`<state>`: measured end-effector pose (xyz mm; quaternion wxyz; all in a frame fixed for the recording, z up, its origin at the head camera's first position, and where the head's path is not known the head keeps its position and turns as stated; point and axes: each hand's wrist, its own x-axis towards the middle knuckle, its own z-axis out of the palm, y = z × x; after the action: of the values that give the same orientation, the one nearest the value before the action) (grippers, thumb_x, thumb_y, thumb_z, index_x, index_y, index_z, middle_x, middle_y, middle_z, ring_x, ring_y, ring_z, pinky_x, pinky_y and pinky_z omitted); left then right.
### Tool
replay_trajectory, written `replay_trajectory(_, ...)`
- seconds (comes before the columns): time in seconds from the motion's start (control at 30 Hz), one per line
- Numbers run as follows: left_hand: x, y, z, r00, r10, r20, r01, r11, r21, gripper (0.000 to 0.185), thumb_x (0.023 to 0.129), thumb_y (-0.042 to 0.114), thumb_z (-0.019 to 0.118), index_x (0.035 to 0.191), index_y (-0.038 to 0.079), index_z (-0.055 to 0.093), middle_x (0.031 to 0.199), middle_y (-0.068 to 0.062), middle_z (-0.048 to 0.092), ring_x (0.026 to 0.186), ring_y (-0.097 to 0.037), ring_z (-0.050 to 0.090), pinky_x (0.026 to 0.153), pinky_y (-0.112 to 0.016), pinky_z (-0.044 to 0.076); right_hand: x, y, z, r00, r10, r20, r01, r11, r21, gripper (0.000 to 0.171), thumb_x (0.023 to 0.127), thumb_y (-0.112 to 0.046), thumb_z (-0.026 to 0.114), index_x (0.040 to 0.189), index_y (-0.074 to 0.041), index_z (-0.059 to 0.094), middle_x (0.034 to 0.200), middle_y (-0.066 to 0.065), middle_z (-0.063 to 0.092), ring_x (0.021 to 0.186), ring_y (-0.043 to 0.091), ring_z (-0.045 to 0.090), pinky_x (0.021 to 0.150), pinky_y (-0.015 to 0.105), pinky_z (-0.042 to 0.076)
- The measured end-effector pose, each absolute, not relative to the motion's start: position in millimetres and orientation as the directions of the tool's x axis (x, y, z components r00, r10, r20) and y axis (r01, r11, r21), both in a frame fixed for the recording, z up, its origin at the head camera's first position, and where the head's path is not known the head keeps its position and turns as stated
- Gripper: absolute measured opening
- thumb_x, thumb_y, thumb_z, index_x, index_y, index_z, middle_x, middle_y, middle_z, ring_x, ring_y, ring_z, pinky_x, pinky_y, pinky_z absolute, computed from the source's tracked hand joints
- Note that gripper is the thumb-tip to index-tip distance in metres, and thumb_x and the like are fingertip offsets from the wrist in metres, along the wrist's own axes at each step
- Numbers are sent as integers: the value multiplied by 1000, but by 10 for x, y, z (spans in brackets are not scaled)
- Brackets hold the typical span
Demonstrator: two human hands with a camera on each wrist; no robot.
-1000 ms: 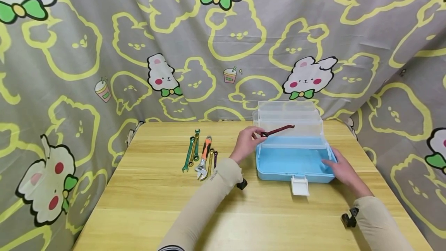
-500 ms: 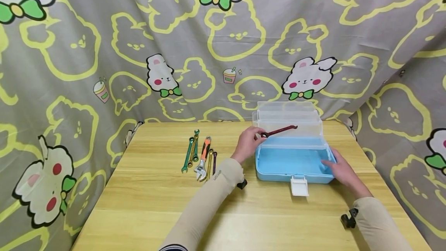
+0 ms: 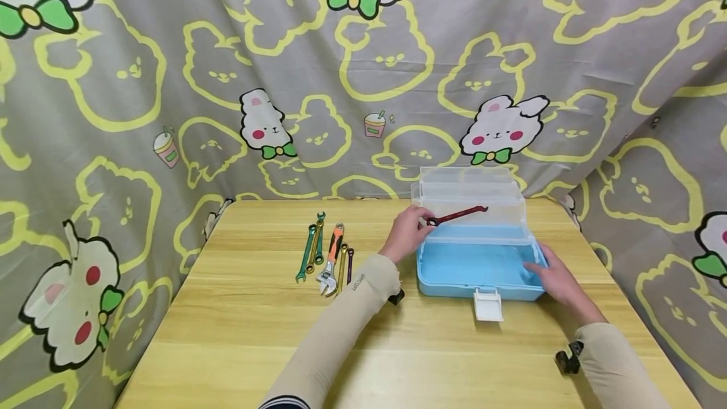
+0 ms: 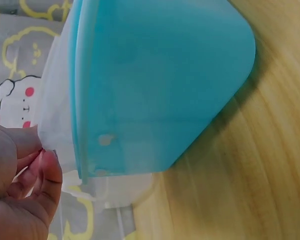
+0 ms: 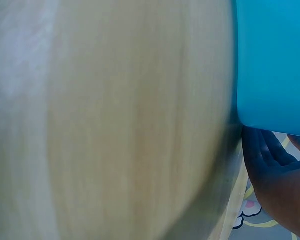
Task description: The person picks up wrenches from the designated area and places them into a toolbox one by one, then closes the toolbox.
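Note:
My left hand [image 3: 404, 232] pinches a dark red combination wrench [image 3: 462, 214] by its ring end. The wrench points right, with its open end away from the hand, and overlaps the raised clear trays in the head view. Below it is a light blue toolbox [image 3: 449, 288], standing open with its white latch hanging at the front. My right hand [image 3: 562, 279] grips the box's right wall, thumb over the rim and fingers outside. In the left wrist view, the fingertips [image 4: 51, 167] are beside the box's left end, and the wrench is hidden there.
Left of the box lie an adjustable wrench [image 3: 331, 264] with an orange and black handle, green wrenches [image 3: 307, 252], gold wrenches [image 3: 342, 264] and a small purple wrench [image 3: 349, 264]. The clear trays [image 3: 471, 191] rise at the back of the box, near a patterned curtain [image 3: 341, 81].
The left hand has shifted slightly right, carrying the red wrench's open end a little farther over the box. The right hand keeps its place on the box wall.

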<state>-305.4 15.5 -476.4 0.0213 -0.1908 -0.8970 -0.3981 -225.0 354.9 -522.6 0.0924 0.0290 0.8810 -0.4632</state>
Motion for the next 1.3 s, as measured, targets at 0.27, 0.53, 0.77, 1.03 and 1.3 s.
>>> replay_trajectory(0.27, -3048, 178, -4767, -919, 330, 214, 386, 651, 653, 24, 99, 16, 72, 122, 11, 75, 112, -3, 69, 87, -13, 67, 71, -16, 54, -2252, 3560, -5248, -984, -35, -175, 125, 564, -817, 75, 111, -23, 44, 164, 1, -3, 165, 39, 1, 149, 64, 2, 116, 80, 7)
replay_trajectory(0.53, -3033, 153, -4794, -925, 319, 208, 371, 637, 675, 28, 100, 17, 71, 126, 8, 73, 113, -4, 69, 81, -10, 62, 67, -16, 52, -2266, 3538, -5262, -980, -32, -198, 145, 567, -811, 75, 111, -23, 43, 164, -1, -4, 166, 38, -1, 150, 64, 1, 116, 81, 7)
replay_trajectory(0.77, -3013, 34, -4846, -900, 369, 233, 417, 571, 708, 33, 101, 21, 70, 133, 11, 70, 122, -4, 69, 83, -9, 62, 71, -16, 52, -2268, 3542, -5244, -979, -29, -200, 145, 584, -799, 75, 111, -25, 42, 164, 0, -5, 165, 39, 0, 149, 65, 1, 115, 81, 7)
replay_trajectory(1.03, -2906, -455, -4911, -896, 374, 239, 416, 524, 743, 41, 101, 20, 69, 141, 13, 63, 135, -7, 66, 95, -14, 68, 81, -21, 58, -2261, 3557, -5237, -980, -32, -198, 144, 577, -804, 75, 112, -26, 42, 164, 1, -5, 165, 39, -1, 149, 64, 0, 116, 81, 6)
replay_trajectory(1.3, -2721, -1270, -5072, -949, 260, 176, 304, 623, 721, 44, 100, 17, 71, 142, 11, 62, 135, -11, 65, 100, -24, 67, 80, -37, 59, -2268, 3567, -5250, -981, -34, -192, 136, 583, -801, 75, 112, -25, 42, 164, 1, -4, 165, 39, 0, 149, 65, 1, 116, 81, 7)
